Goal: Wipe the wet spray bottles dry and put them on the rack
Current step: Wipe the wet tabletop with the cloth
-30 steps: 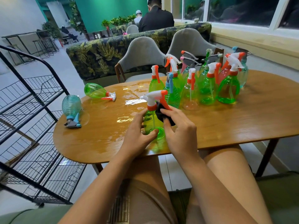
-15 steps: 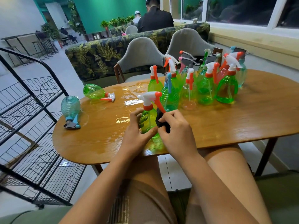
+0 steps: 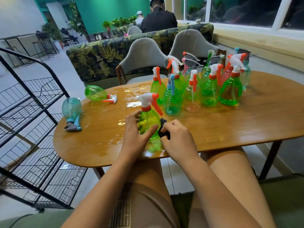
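The cloth point(image 3: 162, 129) has been drawn down the bottle point(image 3: 148, 119) since a second ago, from just under the orange trigger to the lower right flank. There it is pinched in the curled fingers of the right hand point(image 3: 179, 140). The grip of the left hand point(image 3: 134, 137) is unchanged: fingers are wrapped round the bottle's left side and the thumb is laid across its front. The bottle is kept upright at the near middle of the worktop point(image 3: 230, 125), nozzle pointed left.

The bottle is formed of clear green plastic, smooth and pear-shaped, with an orange collar and a white spray head. The cloth is dark and crumpled into a small wad. The worktop is an oval of glossy wood grain, with a wet sheen over its left half. Farther back, other bottles point(image 3: 205, 89) are clustered upright, mostly green. A fallen bottle point(image 3: 97, 93) of green plastic and a ribbed bottle point(image 3: 71, 107) of pale teal are laid on their sides at the left. A rack point(image 3: 32, 112) of black wire mesh is set left of the worktop.
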